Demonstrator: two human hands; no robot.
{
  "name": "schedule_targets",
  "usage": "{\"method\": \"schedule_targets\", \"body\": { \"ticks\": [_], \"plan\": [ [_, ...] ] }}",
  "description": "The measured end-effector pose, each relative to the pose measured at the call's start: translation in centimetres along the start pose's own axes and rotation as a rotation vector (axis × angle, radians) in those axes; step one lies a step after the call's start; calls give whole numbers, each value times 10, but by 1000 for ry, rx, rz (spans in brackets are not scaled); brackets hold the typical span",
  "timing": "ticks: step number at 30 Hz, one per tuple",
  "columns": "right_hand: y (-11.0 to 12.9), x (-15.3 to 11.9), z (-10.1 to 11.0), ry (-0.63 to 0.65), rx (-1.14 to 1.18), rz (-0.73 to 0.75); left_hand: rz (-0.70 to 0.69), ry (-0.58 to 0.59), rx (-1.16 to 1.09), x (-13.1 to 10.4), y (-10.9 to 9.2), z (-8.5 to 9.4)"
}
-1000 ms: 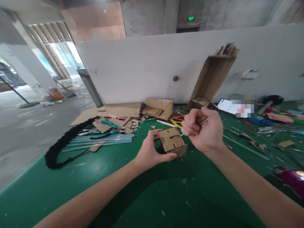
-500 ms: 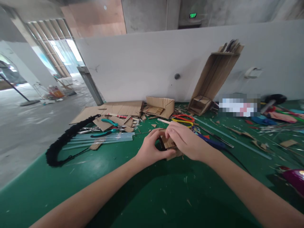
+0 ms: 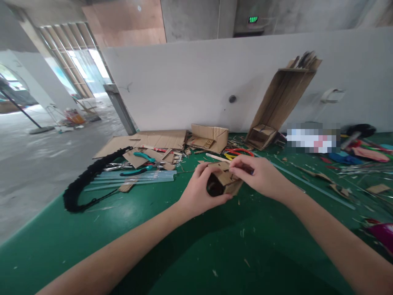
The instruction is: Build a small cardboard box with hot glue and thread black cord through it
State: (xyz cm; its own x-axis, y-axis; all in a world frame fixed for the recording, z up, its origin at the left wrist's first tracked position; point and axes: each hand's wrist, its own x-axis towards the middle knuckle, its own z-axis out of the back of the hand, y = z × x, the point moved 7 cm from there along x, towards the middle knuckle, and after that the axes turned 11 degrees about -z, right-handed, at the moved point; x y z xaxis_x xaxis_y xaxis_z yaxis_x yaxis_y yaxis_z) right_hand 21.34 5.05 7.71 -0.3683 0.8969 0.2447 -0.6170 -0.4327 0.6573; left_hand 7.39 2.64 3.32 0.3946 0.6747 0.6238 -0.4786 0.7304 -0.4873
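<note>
A small brown cardboard box (image 3: 225, 177) with a round dark opening in its near left side is just above the green table. My left hand (image 3: 199, 190) is closed around its left side, fingers behind and thumb along the lower front edge. My right hand (image 3: 256, 176) is at the box's right top edge, thumb and index finger pinched together near dark marks or slots in the cardboard. What sits between those fingertips, if anything, is too small to make out. Behind the box lies a pale stick (image 3: 216, 157), beside red- and yellow-handled tools (image 3: 239, 153).
Teal-handled pliers (image 3: 144, 157), clear glue sticks (image 3: 138, 178) and a black fuzzy strip (image 3: 76, 196) lie at left. Cardboard sheets (image 3: 162, 138) and scraps line the white partition (image 3: 184, 86). A tall cardboard piece (image 3: 279, 98) leans there. A purple object (image 3: 382, 235) is at right.
My right hand has moved right across the box, uncovering its top and round opening. My left hand keeps its hold on the box. The view has shifted slightly.
</note>
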Motion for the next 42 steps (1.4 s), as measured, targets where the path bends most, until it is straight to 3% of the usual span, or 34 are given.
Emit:
{"method": "schedule_targets", "body": {
  "ticks": [2,5,8,15,26,35,42],
  "plan": [
    [-5,-1,4,-94,-5,8,17,-37,55,0,-2,3],
    [-17,-3,4,-200,31,-15,-6,9,134,-2,-6,-1],
    [-35,-1,2,-240,148,-86,-47,77,217,-3,-9,-7],
    [-63,-4,2,-287,391,-206,-177,51,311,-5,-22,-7],
    [-54,-23,7,-346,470,-173,-317,-52,372,-18,-21,-10],
    [-49,-29,7,-408,400,-121,-289,-27,398,-17,-16,-11],
    [-51,-29,2,-362,413,-94,-276,-29,410,-18,-13,-12]
  ]
}}
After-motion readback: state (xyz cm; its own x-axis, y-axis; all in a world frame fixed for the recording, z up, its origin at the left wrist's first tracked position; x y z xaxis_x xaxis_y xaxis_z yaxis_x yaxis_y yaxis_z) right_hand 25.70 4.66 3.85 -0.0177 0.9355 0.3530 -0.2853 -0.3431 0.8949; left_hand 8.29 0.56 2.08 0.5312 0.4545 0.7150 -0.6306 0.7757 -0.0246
